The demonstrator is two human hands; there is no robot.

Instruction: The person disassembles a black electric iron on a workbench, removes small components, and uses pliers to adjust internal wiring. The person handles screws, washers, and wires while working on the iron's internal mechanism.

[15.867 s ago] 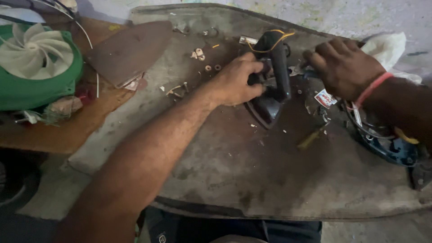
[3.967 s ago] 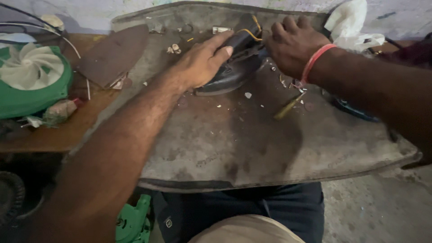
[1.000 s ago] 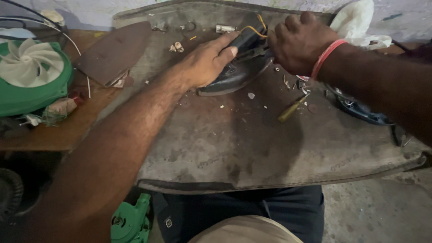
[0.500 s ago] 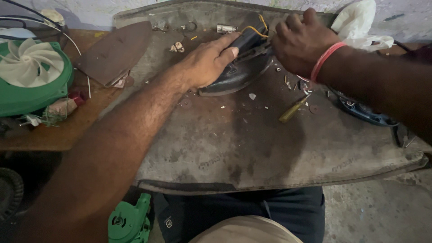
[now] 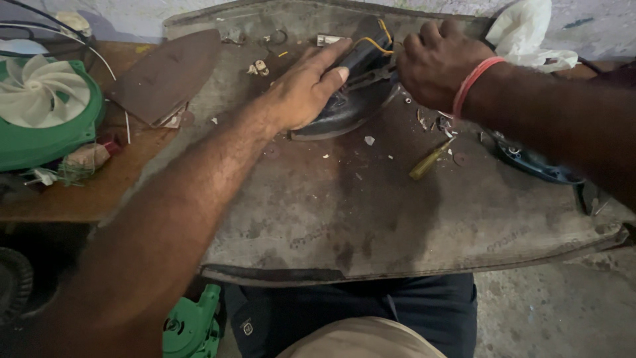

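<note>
A dark, worn clothes-iron body with a black plastic handle (image 5: pixel 344 99) lies on its side at the far middle of the grimy grey worktop (image 5: pixel 371 219), with one yellow wire (image 5: pixel 376 44) looping over its top. The left hand (image 5: pixel 306 87) presses flat on it, fingers stretched along the handle. The right hand (image 5: pixel 438 63), with a red band at the wrist, is curled shut over a thin metal tool at the iron's upper end; what exactly it grips I cannot tell. Against the picture half a second back, both hands and the iron sit almost unchanged, the view only slightly shifted. One yellow-handled screwdriver (image 5: pixel 430 159) lies just right of the iron. One brown iron soleplate (image 5: pixel 165 76) rests at the left, beside one green fan housing with a white impeller (image 5: pixel 43 109). One white cloth (image 5: pixel 527 33) is bunched at the far right.
</note>
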